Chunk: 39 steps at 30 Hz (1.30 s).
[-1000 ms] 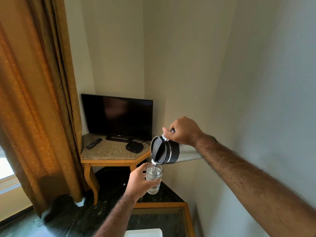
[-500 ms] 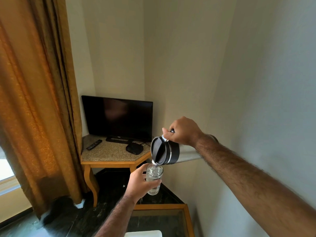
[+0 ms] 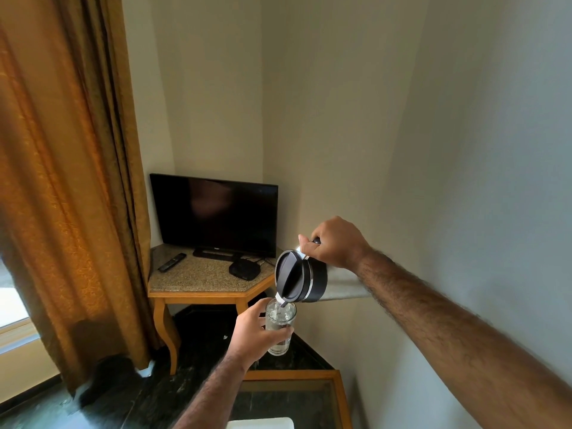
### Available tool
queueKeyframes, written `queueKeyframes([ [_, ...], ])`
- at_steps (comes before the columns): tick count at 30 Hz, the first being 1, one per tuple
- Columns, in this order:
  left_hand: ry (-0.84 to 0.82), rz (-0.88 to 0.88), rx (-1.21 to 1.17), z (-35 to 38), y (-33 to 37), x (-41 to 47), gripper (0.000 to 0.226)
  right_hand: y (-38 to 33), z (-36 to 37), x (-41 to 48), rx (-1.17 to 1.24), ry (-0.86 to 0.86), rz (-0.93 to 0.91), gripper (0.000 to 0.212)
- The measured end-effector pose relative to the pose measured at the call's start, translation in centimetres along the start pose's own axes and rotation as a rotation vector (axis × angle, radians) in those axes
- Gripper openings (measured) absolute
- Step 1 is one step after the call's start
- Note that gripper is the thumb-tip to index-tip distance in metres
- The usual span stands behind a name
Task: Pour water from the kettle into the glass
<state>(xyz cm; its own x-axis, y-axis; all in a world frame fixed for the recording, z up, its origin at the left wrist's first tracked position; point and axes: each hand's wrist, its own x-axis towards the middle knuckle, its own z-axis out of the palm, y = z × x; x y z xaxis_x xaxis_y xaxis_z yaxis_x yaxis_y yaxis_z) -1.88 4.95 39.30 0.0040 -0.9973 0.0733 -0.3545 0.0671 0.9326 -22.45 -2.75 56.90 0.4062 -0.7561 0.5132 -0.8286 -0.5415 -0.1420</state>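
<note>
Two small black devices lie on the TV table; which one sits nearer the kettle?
The black set-top box, squat and rounded, on the table's right side close to the kettle. The slim remote control lies at the left edge.

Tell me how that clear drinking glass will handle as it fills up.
The clear drinking glass is probably smooth and rigid, so it could slip if wet; the left hand wraps its lower half. Water from the tilted black kettle nearly reaches the rim, so it is likely getting heavier and apt to spill if tipped.
</note>
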Motion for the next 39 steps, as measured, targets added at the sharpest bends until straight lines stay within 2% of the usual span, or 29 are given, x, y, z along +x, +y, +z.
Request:
queueKeyframes([
  [11, 0.021, -0.009, -0.012, -0.4, -0.6, -0.4, 0.059, 2.1, 2.8, -2.3, 0.234, 0.038, 0.166, 0.064],
  [20, 0.029, -0.012, -0.008, 0.1, -1.4, -0.5, 0.059, 3.5, 5.6, -5.3, 0.543, 0.164, 0.436, 0.065],
  [24, 0.046, 0.02, 0.028, 0.4, -2.4, -0.3, 0.057, 4.1, 7.4, -7.0, 0.67, 0.248, 0.658, 0.071],
  [27, 0.07, -0.005, 0.042, 0.8, -3.7, -0.2, 0.067, 4.6, 9.1, -8.3, 0.776, 0.28, 0.851, 0.074],
  [30, 0.079, -0.034, 0.059, 1.1, -5.1, -0.3, 0.074, 5.1, 11.0, -9.9, 0.916, 0.337, 1.032, 0.067],
  [33, 0.077, -0.067, 0.083, 1.9, -6.9, -0.3, 0.076, 5.9, 13.0, -11.5, 0.975, 0.372, 1.155, 0.046],
  [39, 0.063, -0.114, 0.133, 4.1, -10.7, -0.1, 0.077, 7.5, 17.0, -15.1, 1.083, 0.394, 1.274, 0.024],
])
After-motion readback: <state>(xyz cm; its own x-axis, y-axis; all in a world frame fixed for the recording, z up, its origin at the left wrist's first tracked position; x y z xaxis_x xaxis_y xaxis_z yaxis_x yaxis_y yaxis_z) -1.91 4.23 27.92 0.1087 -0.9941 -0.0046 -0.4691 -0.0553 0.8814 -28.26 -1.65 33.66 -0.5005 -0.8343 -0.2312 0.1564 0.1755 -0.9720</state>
